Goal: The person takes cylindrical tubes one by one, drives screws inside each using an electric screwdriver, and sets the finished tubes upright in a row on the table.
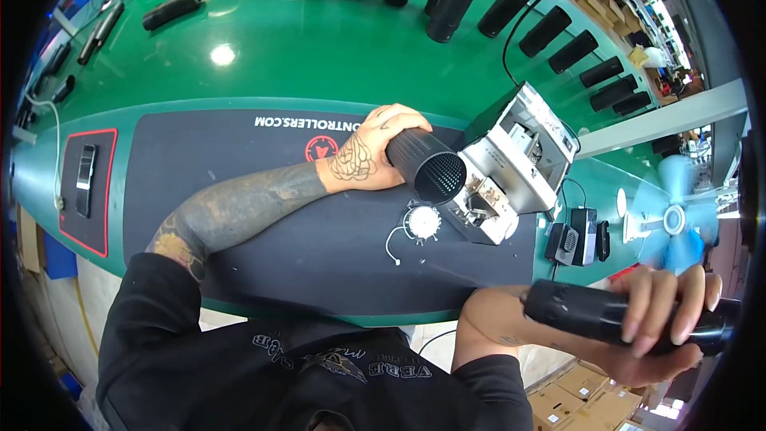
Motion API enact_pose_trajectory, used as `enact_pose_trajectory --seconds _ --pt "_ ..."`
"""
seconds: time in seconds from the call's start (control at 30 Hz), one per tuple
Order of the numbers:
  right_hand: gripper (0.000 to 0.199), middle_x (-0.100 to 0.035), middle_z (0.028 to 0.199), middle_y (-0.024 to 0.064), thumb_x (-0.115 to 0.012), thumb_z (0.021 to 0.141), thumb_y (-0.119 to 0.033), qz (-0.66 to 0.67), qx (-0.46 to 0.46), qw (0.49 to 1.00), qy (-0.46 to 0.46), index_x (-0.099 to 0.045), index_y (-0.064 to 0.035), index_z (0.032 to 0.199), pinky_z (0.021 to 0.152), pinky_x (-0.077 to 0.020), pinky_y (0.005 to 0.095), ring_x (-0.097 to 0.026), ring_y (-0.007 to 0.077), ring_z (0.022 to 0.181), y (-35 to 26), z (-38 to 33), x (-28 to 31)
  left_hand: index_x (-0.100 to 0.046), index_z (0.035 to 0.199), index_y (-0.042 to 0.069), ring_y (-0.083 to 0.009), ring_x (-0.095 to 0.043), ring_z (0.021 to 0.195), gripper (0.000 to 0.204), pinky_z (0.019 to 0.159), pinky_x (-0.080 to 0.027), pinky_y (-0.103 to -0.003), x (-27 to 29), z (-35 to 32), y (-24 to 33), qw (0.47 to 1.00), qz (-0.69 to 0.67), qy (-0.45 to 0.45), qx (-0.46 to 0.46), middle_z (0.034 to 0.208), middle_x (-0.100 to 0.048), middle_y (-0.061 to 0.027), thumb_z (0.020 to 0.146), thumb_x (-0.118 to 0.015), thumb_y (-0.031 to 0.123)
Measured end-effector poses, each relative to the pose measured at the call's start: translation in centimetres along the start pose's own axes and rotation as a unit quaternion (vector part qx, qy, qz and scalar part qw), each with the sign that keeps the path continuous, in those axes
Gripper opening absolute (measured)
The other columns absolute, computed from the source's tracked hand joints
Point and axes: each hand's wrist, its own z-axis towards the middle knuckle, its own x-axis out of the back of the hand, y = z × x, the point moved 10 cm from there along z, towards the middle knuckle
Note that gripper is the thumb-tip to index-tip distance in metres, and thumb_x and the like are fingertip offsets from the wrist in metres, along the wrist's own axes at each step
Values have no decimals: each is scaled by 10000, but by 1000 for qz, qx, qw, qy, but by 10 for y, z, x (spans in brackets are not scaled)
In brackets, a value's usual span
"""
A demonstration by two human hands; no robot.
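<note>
My left hand [375,148] is wrapped round a black perforated cylinder [431,166], which lies tilted above the dark mat with its open end toward the lower right. Just below that end, a round silver-white part [421,223] with a short white wire rests on the mat. Off to the right, past the table's near edge, my right hand [658,315] grips a thick black cylindrical object [586,311], held roughly level in the air; its exact kind does not show. Beside the perforated cylinder stands a white metal bench machine [519,164] with an open top.
Several black tubes [455,4] stand along the far side of the green table [263,48], and more lie at the far left. A phone [85,179] rests on a red-edged pad. Small black boxes [585,235] and a spinning blue fan [674,219] are at the right.
</note>
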Motion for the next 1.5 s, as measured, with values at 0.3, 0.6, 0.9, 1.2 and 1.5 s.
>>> enact_pose_trajectory --seconds 0.3,0.6,0.9,1.2,1.5 --pt "375 -536 824 0 -668 707 -88 29 250 966 60 -444 -83 1007 516 -433 205 -482 63 467 -59 -25 5 -533 1127 70 -217 -578 932 646 838 -466 -324 1 2 9 1000 -7 -23 6 1056 -587 -66 539 -789 -7" --pt "324 -532 942 52 -507 944 -217 -166 127 976 -61 -421 -88 1228 591 -393 269 -499 119 610 2 -7 -14 -557 1108 93 -227 -585 905 622 837 -452 -338 -17 6 15 996 -65 -11 63 1035 -592 -65 533 -792 52" --pt "314 -542 966 66 -498 959 -197 -222 116 965 -76 -409 -125 1251 580 -416 286 -520 130 625 8 -3 -25 -531 1124 70 -227 -591 897 641 821 -472 -327 -14 8 21 998 -45 -24 41 1042 -588 -80 545 -801 16" --pt "308 -552 965 75 -510 957 -188 -218 107 967 -70 -411 -132 1243 559 -428 290 -529 133 618 9 -1 -20 -566 1102 95 -226 -585 910 619 845 -449 -345 -13 7 19 996 -64 -16 54 1037 -593 -64 531 -802 62" --pt "317 -559 894 72 -530 941 -156 -247 92 963 -48 -411 -138 1234 513 -424 269 -517 129 569 21 -4 -15 -570 1094 97 -227 -584 912 608 851 -447 -349 -14 6 18 996 -60 -21 58 1030 -596 -60 533 -800 63"
